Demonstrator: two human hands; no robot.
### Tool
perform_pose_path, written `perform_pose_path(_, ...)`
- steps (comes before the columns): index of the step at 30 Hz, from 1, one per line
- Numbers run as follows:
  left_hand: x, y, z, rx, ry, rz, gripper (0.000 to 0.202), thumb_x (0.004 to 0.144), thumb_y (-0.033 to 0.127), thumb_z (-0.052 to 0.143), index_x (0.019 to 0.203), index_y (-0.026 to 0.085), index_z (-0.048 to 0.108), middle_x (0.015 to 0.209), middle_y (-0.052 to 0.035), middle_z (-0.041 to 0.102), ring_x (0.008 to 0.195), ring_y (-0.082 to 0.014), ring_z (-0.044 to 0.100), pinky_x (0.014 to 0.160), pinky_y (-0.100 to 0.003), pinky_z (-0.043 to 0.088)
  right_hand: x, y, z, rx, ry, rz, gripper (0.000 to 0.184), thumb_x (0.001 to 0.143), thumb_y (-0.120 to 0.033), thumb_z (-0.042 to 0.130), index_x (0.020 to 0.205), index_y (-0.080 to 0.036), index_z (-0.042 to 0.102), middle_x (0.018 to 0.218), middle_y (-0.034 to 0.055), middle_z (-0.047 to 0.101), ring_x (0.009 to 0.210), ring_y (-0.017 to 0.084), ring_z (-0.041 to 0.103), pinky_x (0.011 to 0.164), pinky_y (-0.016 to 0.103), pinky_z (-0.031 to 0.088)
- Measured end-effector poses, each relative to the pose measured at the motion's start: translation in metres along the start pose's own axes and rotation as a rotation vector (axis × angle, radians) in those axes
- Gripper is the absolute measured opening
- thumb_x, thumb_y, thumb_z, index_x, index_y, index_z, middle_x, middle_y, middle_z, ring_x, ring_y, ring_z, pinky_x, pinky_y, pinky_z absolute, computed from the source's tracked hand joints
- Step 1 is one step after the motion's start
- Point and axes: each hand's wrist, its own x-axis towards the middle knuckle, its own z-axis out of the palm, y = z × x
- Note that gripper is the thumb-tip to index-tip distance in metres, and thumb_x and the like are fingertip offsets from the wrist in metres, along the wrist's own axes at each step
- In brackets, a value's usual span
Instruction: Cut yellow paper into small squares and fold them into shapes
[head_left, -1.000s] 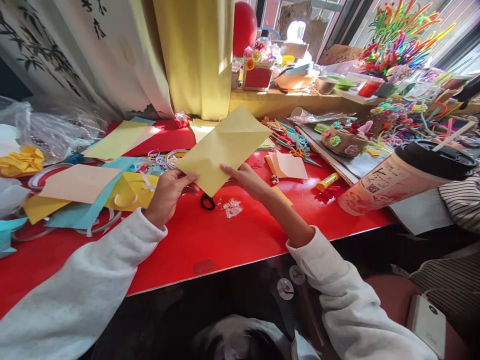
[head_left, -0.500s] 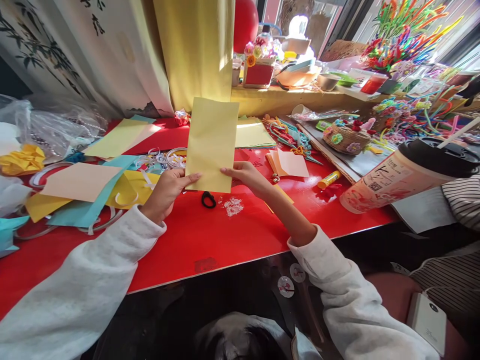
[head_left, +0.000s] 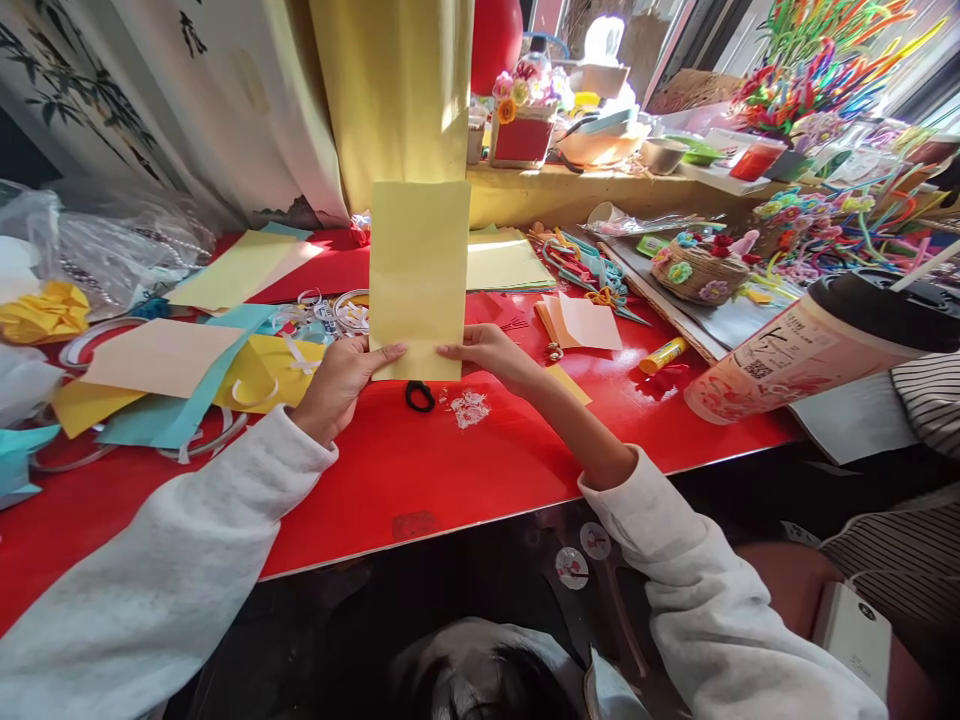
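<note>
A plain yellow sheet of paper [head_left: 418, 270] stands upright above the red table, taller than it is wide. My left hand [head_left: 341, 385] pinches its lower left edge, thumb on the near face. At the lower right, my right hand [head_left: 491, 352] grips the same sheet between thumb and fingers. Both hands are closed on the paper, their other fingers mostly behind it. Just below the sheet, a black hair tie [head_left: 420, 397] lies on the table [head_left: 337, 520] beside a white scuffed patch [head_left: 469, 408].
Coloured paper sheets [head_left: 161, 360] and plastic bags lie left. Behind are a yellow paper stack [head_left: 510, 262] and scissors [head_left: 592, 268]. To the right are orange paper squares [head_left: 589, 322], a glue stick [head_left: 664, 355], a woven basket [head_left: 701, 270] and a tilted drink cup [head_left: 795, 350].
The yellow sheet has shifted slightly left and up in view and stands straighter. Both hands keep the same hold on its lower edges.
</note>
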Motion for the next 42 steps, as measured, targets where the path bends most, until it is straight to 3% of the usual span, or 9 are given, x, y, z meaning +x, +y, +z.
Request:
perform_pose_path(10,0.0001,-0.0009,0.0018,0.057,0.048,0.047,0.043,0.060,0.039,0.077,0.094,0.014,0.069,0.102,-0.0086,0.070,0.101,-0.0264,0.062,0.086,-0.035,0.051,0.0017,0.0016,0.0000,-0.012,0.005,-0.036,0.031,0.066,-0.039,0.073,0.083,-0.013,0.068,0.084,0.0058,0.068,0.075,0.014,0.062,0.066,0.024,0.051)
perform_pose_path(20,0.0003,-0.0043,0.0015,0.075,0.076,0.056,0.038,0.062,0.036,0.075,0.094,0.015,0.068,0.104,-0.0085,0.069,0.102,-0.0254,0.062,0.088,-0.035,0.050,0.0008,0.0053,-0.0013,-0.018,-0.068,-0.013,0.027,0.067,-0.033,0.072,0.085,-0.014,0.068,0.082,0.0044,0.068,0.073,0.011,0.062,0.066,0.023,0.050)
perform_pose_path(26,0.0005,-0.0039,0.0020,0.039,0.056,0.061,0.037,0.062,0.034,0.076,0.092,0.015,0.069,0.102,-0.0084,0.070,0.101,-0.0257,0.062,0.087,-0.034,0.050,0.0010,0.0054,-0.0008,-0.101,0.001,-0.050,0.022,0.070,-0.034,0.070,0.080,-0.015,0.067,0.075,0.0040,0.067,0.071,0.014,0.061,0.064,0.026,0.050)
perform_pose_path(33,0.0006,-0.0052,-0.0003,0.016,0.033,0.071,0.037,0.063,0.032,0.077,0.094,0.014,0.069,0.101,-0.0076,0.070,0.099,-0.0246,0.063,0.087,-0.033,0.051,0.0020,0.0067,-0.0003,-0.062,-0.011,-0.066,0.022,0.068,-0.033,0.070,0.078,-0.015,0.064,0.079,0.0032,0.067,0.072,0.013,0.059,0.064,0.024,0.048)
perform_pose_path(42,0.0052,-0.0039,-0.0066,0.075,0.034,-0.037,0.036,0.063,0.033,0.076,0.091,0.011,0.069,0.093,-0.0078,0.071,0.085,-0.0206,0.066,0.074,-0.029,0.055,0.0021,0.0043,-0.0064,-0.141,0.077,-0.095,0.019,0.068,-0.032,0.070,0.077,-0.016,0.066,0.076,0.0037,0.067,0.073,0.015,0.059,0.063,0.025,0.049)
